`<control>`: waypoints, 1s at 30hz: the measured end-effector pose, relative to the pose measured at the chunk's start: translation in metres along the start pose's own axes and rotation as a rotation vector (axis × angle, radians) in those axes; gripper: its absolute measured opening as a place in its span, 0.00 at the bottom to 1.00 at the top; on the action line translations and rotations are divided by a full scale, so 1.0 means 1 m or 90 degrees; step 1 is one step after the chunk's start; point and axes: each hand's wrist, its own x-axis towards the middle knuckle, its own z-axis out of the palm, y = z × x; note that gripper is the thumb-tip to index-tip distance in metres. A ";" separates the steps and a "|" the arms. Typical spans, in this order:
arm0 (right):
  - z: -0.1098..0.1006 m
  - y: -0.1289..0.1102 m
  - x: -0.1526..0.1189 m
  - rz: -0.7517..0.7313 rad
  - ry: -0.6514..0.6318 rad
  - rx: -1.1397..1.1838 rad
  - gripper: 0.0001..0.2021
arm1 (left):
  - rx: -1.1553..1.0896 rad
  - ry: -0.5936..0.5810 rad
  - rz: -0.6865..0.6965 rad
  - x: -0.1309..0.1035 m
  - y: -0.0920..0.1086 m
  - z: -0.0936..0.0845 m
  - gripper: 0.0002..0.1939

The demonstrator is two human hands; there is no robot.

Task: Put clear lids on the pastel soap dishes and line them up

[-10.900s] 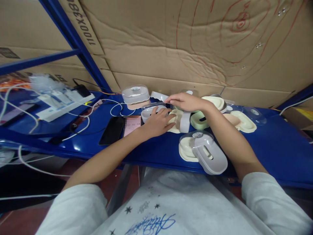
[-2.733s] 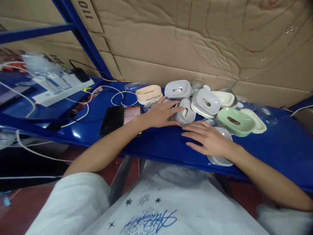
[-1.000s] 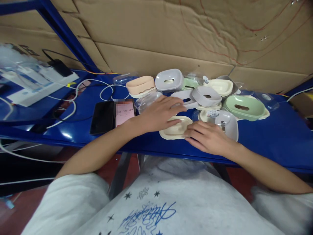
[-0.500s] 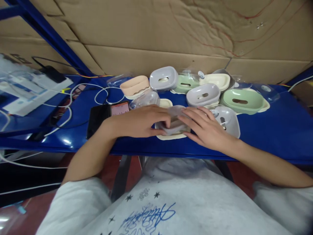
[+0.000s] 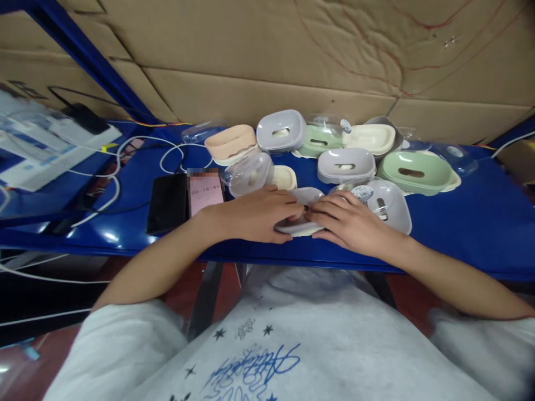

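A lilac soap dish [image 5: 308, 195] sits near the front edge of the blue table, a cream rim showing under its front side. My left hand [image 5: 265, 214] grips its left end, with fingers bent over the rim and into the hollow. From the right, my right hand [image 5: 349, 220] holds the other end, thumb along the front and fingers over the rim. Both hands cover part of the dish. Just beyond my left hand lie a cream tray [image 5: 284, 178] and a transparent lid [image 5: 251, 174]. Beside my right hand is another lilac dish [image 5: 393, 209] with a labelled transparent cover [image 5: 361, 193].
Behind stand a peach dish [image 5: 229, 142], more lilac dishes [image 5: 281, 131], a cream dish [image 5: 370, 138] and a green dish [image 5: 418, 172]. A phone [image 5: 205, 195] showing a timer and a black flat device [image 5: 167, 203] lie left, near white cables [image 5: 119, 167]. Cardboard [image 5: 259, 50] backs the table.
The lilac dish has come down level onto the cream piece beneath it. My left hand has shifted slightly right and down, uncovering more of the phone; my right hand stays at the dish's right end.
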 end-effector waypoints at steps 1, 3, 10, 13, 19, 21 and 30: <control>0.001 0.000 0.000 -0.005 -0.005 -0.001 0.14 | 0.025 -0.001 0.003 0.002 0.002 0.005 0.11; 0.002 0.000 0.000 -0.017 -0.011 0.000 0.12 | 0.057 -0.001 0.014 0.004 0.005 0.013 0.10; 0.002 0.000 0.001 -0.022 -0.005 0.031 0.13 | 0.042 0.099 -0.015 -0.001 -0.007 -0.001 0.16; 0.000 -0.002 0.001 -0.012 -0.011 0.043 0.14 | 0.204 0.257 -0.213 -0.006 -0.021 -0.012 0.20; -0.003 -0.003 0.002 -0.002 -0.026 0.055 0.15 | 0.301 0.199 -0.372 -0.011 -0.038 -0.009 0.19; -0.004 -0.003 0.003 0.003 -0.030 0.060 0.15 | 0.296 0.177 -0.349 -0.010 -0.034 -0.007 0.19; -0.003 -0.004 0.002 0.001 -0.024 0.038 0.14 | 0.213 0.152 -0.405 0.002 -0.017 -0.001 0.14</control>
